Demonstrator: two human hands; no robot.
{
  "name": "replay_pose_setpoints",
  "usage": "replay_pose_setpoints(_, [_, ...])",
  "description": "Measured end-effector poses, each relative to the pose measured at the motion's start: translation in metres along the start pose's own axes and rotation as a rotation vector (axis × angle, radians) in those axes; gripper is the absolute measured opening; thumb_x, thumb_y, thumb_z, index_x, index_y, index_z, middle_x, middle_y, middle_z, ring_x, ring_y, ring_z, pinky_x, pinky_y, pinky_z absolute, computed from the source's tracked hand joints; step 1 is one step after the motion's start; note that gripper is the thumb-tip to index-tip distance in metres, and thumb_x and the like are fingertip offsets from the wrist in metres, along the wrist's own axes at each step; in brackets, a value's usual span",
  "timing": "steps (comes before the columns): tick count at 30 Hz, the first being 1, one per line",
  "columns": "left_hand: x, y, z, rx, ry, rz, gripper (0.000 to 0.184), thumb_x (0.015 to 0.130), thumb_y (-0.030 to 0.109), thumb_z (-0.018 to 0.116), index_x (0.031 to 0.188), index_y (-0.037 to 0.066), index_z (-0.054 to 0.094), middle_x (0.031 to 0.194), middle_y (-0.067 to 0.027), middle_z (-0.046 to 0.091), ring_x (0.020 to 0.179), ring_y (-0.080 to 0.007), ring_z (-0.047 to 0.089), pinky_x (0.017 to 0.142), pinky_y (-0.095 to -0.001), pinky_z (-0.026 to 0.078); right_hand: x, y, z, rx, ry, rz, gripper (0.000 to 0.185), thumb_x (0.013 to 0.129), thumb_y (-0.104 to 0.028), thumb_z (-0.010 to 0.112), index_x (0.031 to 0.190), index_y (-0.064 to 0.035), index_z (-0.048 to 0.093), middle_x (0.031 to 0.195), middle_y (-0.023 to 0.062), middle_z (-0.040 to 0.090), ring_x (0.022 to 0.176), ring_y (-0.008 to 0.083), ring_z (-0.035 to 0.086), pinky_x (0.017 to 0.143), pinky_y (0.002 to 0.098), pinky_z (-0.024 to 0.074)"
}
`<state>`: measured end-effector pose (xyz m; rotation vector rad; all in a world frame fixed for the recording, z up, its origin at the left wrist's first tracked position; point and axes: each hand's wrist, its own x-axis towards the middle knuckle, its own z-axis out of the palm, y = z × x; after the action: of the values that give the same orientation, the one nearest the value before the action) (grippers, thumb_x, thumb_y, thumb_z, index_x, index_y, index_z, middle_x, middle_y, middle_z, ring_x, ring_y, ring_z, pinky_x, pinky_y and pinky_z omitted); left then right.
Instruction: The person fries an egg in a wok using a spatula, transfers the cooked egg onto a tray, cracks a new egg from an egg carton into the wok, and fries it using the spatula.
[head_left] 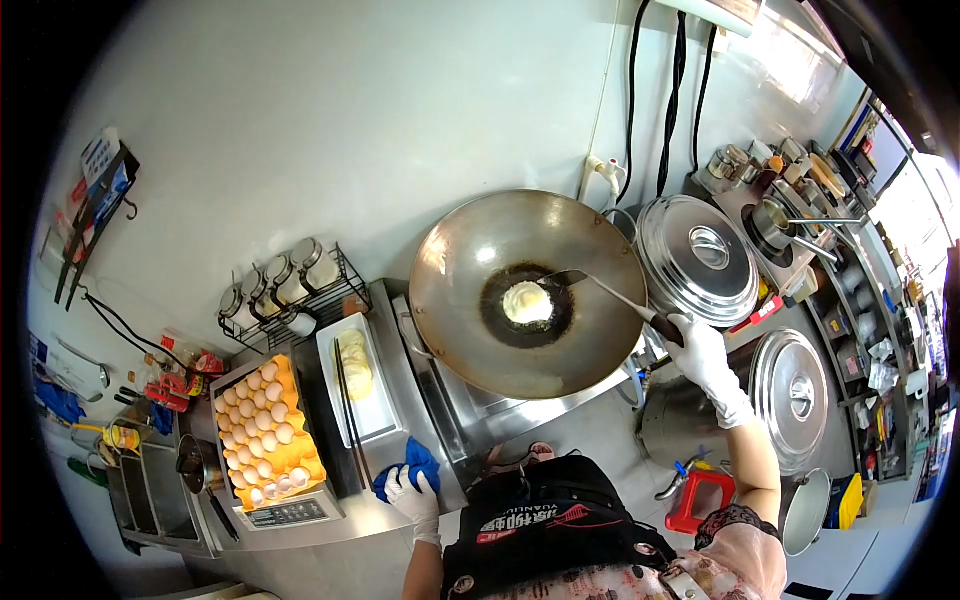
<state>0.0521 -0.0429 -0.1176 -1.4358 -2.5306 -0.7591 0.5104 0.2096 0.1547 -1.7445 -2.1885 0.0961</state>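
My right hand [697,358], in a white glove, is closed round the handle of a long ladle [615,292]. The ladle's head reaches into a large wok [450,290], beside a pale egg [527,302] lying in dark oil at the wok's centre. My gloved left hand [412,496] rests on a blue cloth [420,462] at the counter's front edge; whether its fingers grip the cloth is unclear. Near it, black chopsticks [350,415] lie across a white tray [378,418] that holds pale yellow food.
An orange carton of eggs [300,450] sits on a scale [290,513] at the left. Behind are jars in a black rack [325,310]. Lidded pots [700,255] [790,390] stand right of the wok. A red stool [698,500] is below my right arm.
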Motion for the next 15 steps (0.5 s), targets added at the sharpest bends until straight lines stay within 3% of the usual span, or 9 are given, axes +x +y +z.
replay_pose_setpoints(2, [0.0002, 0.0011, 0.0003, 0.004, 0.003, -0.001, 0.034, 0.087, 0.032, 0.062, 0.109, 0.006, 0.063, 0.121, -0.0148, 0.055, 0.115, -0.0356, 0.048, 0.099, -0.0499, 0.037, -0.0005, 0.0016, -0.0009, -0.034, -0.001, -0.036, 0.036, 0.074, -0.012, 0.066, 0.109, -0.0072, 0.065, 0.086, 0.0150, 0.062, 0.076, 0.0350, 0.064, 0.068, 0.0421, 0.0514])
replay_pose_setpoints(15, [-0.0009, 0.0043, 0.0024, 0.023, 0.003, -0.048, 0.034, 0.086, 0.031, 0.061, 0.109, 0.006, 0.063, 0.121, -0.0150, 0.055, 0.114, -0.0363, 0.048, 0.098, -0.0503, 0.037, 0.0014, 0.0032, -0.0019, -0.063, 0.000, -0.064, 0.033, 0.074, -0.011, 0.065, 0.107, -0.0073, 0.063, 0.083, 0.0145, 0.063, 0.076, 0.0334, 0.064, 0.067, 0.0415, 0.0507])
